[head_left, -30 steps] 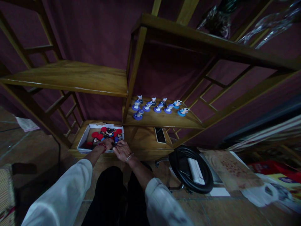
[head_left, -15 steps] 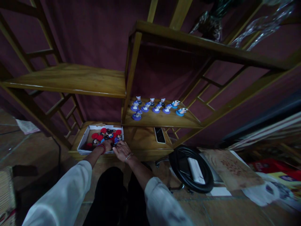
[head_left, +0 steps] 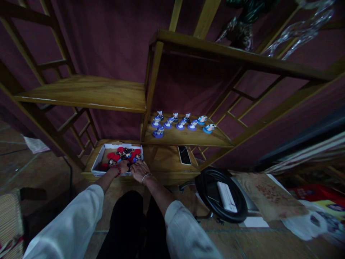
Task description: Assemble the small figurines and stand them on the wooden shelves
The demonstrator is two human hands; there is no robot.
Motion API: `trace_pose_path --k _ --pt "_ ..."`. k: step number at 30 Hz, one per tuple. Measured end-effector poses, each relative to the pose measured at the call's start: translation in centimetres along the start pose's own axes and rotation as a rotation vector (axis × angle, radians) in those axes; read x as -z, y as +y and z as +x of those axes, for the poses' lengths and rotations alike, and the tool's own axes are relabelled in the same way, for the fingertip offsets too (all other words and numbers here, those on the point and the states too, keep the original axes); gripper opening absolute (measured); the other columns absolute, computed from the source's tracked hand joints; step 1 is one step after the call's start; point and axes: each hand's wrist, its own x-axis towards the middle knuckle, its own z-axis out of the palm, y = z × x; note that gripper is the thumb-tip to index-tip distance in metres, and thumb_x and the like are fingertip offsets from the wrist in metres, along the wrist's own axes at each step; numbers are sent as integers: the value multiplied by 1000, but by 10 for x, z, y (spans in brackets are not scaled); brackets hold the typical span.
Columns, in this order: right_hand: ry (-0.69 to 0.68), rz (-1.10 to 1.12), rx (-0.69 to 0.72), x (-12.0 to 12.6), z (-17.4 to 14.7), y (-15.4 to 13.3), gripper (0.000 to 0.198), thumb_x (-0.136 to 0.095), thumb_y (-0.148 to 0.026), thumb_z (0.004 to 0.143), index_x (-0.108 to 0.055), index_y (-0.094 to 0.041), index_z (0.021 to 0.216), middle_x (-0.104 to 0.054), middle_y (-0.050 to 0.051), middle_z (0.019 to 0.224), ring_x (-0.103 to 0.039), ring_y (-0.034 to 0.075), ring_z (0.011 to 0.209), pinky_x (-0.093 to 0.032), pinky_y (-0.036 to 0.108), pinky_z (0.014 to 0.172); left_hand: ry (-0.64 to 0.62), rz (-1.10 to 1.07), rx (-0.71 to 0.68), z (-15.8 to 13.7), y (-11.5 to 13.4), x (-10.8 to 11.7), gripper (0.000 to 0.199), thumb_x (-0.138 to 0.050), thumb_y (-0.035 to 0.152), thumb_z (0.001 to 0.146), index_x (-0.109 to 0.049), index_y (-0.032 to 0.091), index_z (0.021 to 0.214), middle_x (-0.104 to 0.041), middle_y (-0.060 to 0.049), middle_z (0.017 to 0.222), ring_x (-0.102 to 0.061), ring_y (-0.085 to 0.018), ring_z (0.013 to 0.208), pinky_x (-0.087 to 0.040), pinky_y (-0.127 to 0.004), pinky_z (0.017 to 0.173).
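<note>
A shallow white box [head_left: 97, 158] on the low shelf holds several small figurines [head_left: 126, 153] with red, black and blue parts. My left hand [head_left: 123, 167], a red bead bracelet at its wrist, reaches over the box's front edge with fingers bent inward. Beside it, my right hand [head_left: 139, 170], with a silver bracelet, curls at the front right of the box. The fingertips meet around something small and dark, too hidden to name. On the raised shelf [head_left: 185, 138] stand purple-based figurines [head_left: 168, 123], blue-based ones [head_left: 208, 128] and dark ones with pale heads [head_left: 175, 117].
A phone [head_left: 184, 155] lies on the low shelf, right of the box. Coiled black hose [head_left: 201, 190] and a long white packet [head_left: 226, 196] rest on a wheeled stool at the right. Farther right are a brown board [head_left: 269, 194] and plastic bags [head_left: 304, 223].
The view has shifted slightly. Both hands stay together at the box's front edge, with only a small movement of the fingers; the figurines on the shelf stand as before.
</note>
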Motion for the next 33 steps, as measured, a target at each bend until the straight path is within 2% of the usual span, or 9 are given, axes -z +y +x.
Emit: trace_pose_path --k 4,13,19,27,33 --pt "10 51 -57 -5 4 2 29 -30 -28 88 -56 -24 101 -62 1 101 -43 15 104 -27 31 87 -2 -52 16 -6 -2 3 29 -52 17 65 -63 17 92 -66 -7 87 -58 -19 85 -43 -26 74" --pt "7 48 -95 -11 7 4 40 -33 -25 85 -42 -23 123 -62 3 104 -43 18 106 -28 32 88 41 -209 87 -10 -5 9 23 -49 18 69 -65 15 85 -65 -6 83 -58 -19 84 -43 -26 73" --pt "-29 10 -117 -6 7 0 42 -30 -27 86 -39 -21 126 -58 6 112 -40 18 109 -28 33 90 39 -433 126 -9 -5 5 33 -41 17 75 -57 12 103 -64 -4 78 -60 -14 70 -47 -23 62" --pt "4 39 -157 -1 7 -3 40 -29 -34 87 -42 -24 124 -59 5 109 -44 19 106 -30 34 90 41 -584 118 -15 -2 7 29 -51 25 75 -55 16 103 -64 -2 79 -59 -11 69 -46 -21 63" --pt "30 67 -213 -4 10 -3 33 -41 -35 83 -51 -23 112 -61 5 104 -44 19 106 -32 31 89 69 -602 107 -15 -6 4 31 -51 22 76 -53 17 106 -64 -2 86 -60 -11 73 -47 -21 65"
